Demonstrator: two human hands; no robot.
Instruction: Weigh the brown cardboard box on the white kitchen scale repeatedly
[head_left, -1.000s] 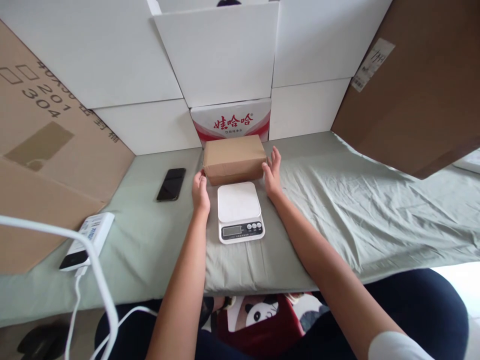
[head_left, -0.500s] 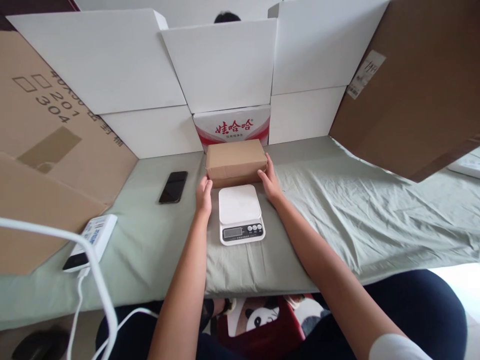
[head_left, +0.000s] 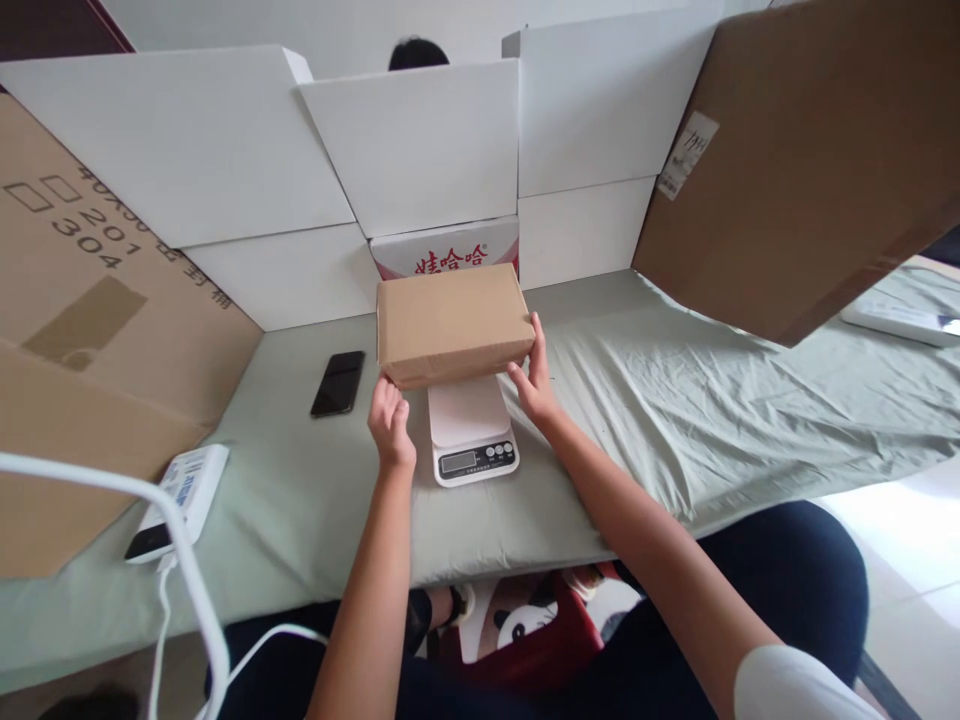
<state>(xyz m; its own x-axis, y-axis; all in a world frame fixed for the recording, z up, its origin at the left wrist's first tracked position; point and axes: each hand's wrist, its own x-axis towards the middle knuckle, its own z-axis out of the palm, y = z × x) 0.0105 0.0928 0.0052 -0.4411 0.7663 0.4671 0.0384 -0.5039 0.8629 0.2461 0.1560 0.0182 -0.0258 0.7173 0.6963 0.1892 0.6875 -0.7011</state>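
one brown cardboard box is clamped between the left hand, at its near left corner, and the right hand, at its right end. its long axis runs hand to hand, neither being nearer; it hides the far edge of the digital scale.

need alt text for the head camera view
A person's left hand and right hand hold a brown box by its ends partly over a white scale on green cloth. A phone lies to the left, white boxes behind.
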